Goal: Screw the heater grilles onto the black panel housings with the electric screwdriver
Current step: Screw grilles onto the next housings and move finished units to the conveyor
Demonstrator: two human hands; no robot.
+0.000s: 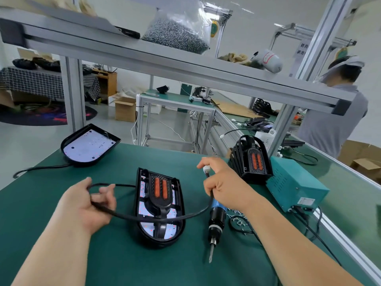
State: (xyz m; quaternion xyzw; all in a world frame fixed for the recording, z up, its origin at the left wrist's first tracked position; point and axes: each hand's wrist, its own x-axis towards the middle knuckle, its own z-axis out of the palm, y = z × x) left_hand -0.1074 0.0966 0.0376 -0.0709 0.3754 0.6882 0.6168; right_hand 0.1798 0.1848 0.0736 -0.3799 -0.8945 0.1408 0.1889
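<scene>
Both grips handle the cable (pixel 121 215): left grip (pixel 86 203) curls round its loop, right grip (pixel 222 182) pinches it below the plug (pixel 206 169). Mid-counter (pixel 123 254), the grille (pixel 160 190) sits in the housing (pixel 181 203), with the screwdriver (pixel 215 221) lying just beside it, toward the right edge. Next, I judge: clear the cable, then lift the screwdriver.

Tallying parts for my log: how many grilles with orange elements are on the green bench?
2. One grille lies in the centre housing between the left hand and right hand; another fronts the black stack beside the teal box. That stack may hide more.
</scene>
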